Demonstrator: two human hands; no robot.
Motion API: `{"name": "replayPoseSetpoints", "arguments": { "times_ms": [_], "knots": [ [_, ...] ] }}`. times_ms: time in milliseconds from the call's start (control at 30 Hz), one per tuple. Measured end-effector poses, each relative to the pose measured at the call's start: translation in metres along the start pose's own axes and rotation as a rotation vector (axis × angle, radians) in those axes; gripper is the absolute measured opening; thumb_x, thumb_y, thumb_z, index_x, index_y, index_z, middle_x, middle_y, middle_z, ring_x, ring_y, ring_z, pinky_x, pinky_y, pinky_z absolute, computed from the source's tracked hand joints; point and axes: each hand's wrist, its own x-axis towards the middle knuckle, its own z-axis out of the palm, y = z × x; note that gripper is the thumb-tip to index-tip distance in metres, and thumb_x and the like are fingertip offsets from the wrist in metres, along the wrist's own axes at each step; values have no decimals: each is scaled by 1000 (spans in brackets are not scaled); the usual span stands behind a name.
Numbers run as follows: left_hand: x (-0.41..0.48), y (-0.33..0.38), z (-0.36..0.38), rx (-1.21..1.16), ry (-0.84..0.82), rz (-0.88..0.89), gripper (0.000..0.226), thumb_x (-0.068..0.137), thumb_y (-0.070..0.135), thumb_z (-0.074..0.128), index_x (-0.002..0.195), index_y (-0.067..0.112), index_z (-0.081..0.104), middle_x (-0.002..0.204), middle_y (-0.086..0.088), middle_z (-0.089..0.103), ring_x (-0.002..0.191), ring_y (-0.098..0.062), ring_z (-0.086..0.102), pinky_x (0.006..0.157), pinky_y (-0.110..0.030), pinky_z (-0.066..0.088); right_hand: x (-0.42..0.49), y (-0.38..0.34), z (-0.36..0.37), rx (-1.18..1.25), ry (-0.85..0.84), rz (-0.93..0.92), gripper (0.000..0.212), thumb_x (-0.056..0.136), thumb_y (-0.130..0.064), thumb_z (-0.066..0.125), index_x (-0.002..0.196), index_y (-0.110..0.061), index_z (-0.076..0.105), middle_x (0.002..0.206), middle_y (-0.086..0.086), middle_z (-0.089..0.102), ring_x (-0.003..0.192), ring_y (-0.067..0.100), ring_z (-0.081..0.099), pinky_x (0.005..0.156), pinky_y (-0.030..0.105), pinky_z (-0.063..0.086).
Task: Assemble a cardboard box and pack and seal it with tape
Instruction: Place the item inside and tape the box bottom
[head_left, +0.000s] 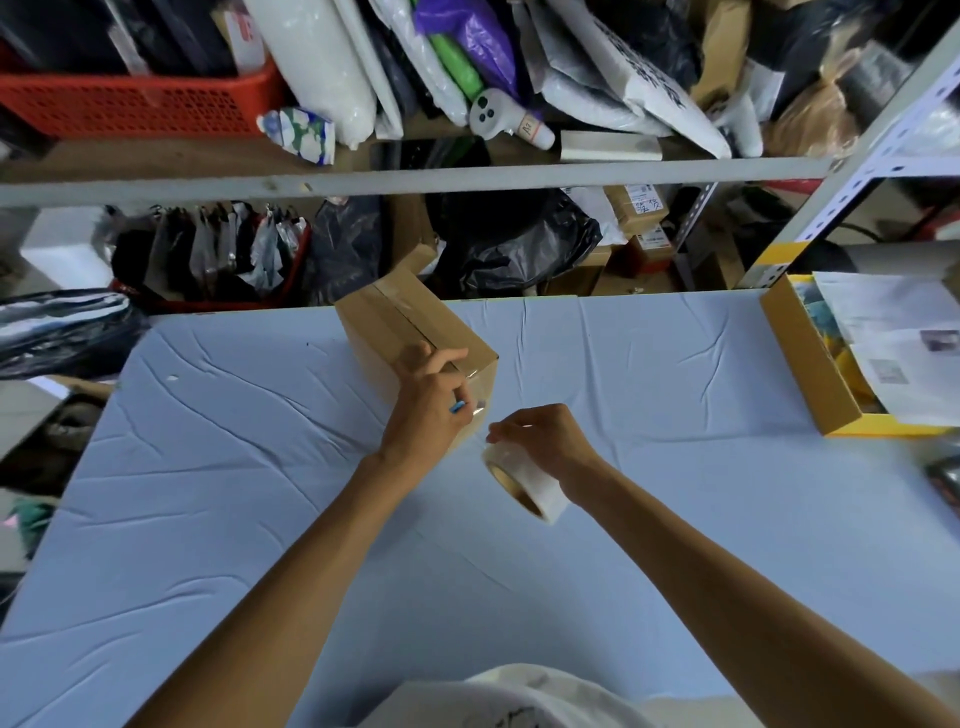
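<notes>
A closed brown cardboard box (400, 332) stands on the table (649, 374) covered with a pale blue cloth, a strip of clear tape running along its top seam and down the near side. My left hand (431, 400) rests against the box's near top edge, fingers curled, with a small blue object (457, 407) held in it. Just right of the box, my right hand (545, 441) grips a roll of clear tape (524, 480) above the cloth. A stretch of tape runs from the roll to the box's near face.
An open yellow-edged cardboard box (810, 374) with papers lies at the table's right edge. Behind the table stands a metal shelf (415, 179) crowded with bags, parcels and a red basket (135, 101). Dark bags (62, 332) lie at the left.
</notes>
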Motion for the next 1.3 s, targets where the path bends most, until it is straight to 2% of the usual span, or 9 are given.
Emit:
{"name": "replayPoseSetpoints", "arguments": {
  "times_ms": [433,533,600,700,867,967,1033,1100,1300],
  "knots": [
    [10,1,-4,125,-115,7,9,83,1,66,74,0,66,137,-8,51,127,-23,38,88,-21,44,2,5,3,-4,21,-3,14,77,-36,73,65,-29,76,73,-9,66,64,10,53,53,19,37],
    [8,3,-3,155,-171,-2,23,82,2,66,63,10,58,144,-6,43,135,-28,27,103,-46,39,2,2,4,-13,13,-22,12,77,-35,73,68,-28,76,81,-6,70,69,13,56,55,20,39],
    [7,4,-4,158,-199,-15,22,82,5,67,62,11,59,147,-6,37,138,-30,20,105,-52,35,2,-1,4,-13,13,-45,10,77,-34,73,68,-29,77,86,-4,72,73,14,58,57,19,42],
    [9,-3,-10,135,-164,-32,12,80,7,70,69,8,68,147,-4,37,136,-26,23,105,-44,35,3,0,2,-43,8,-85,12,77,-32,73,66,-30,76,87,-5,73,82,18,64,65,24,45],
    [7,-11,-15,56,-173,-38,14,79,5,71,67,10,65,146,-5,38,139,-25,26,108,-41,33,4,6,-7,-169,31,-128,18,79,-35,70,61,-35,71,91,-3,70,87,19,63,73,31,47],
    [8,-10,-16,54,-155,-63,11,80,7,71,70,9,66,147,-4,38,138,-25,26,105,-35,32,5,8,-12,-302,31,-149,17,80,-37,67,63,-37,69,88,-7,67,85,14,60,64,26,43],
    [11,-12,-19,51,-166,-82,13,81,9,71,70,13,64,149,-3,36,141,-26,19,108,-37,27,1,16,-17,-446,23,-146,17,80,-38,67,63,-38,66,83,-11,63,81,11,56,59,23,35],
    [11,-15,-22,33,-198,-81,17,81,12,71,69,17,61,151,-2,34,145,-27,12,111,-37,22,-4,28,-24,-475,-10,-156,17,82,-37,65,65,-37,65,82,-12,63,81,8,54,59,23,35],
    [6,-15,-23,0,-199,-80,18,81,13,71,68,20,60,152,-2,33,145,-27,8,109,-37,23,-6,49,-32,-474,-160,-179,19,88,-27,56,73,-35,64,92,-11,70,89,11,57,83,31,43]
  ]
}}
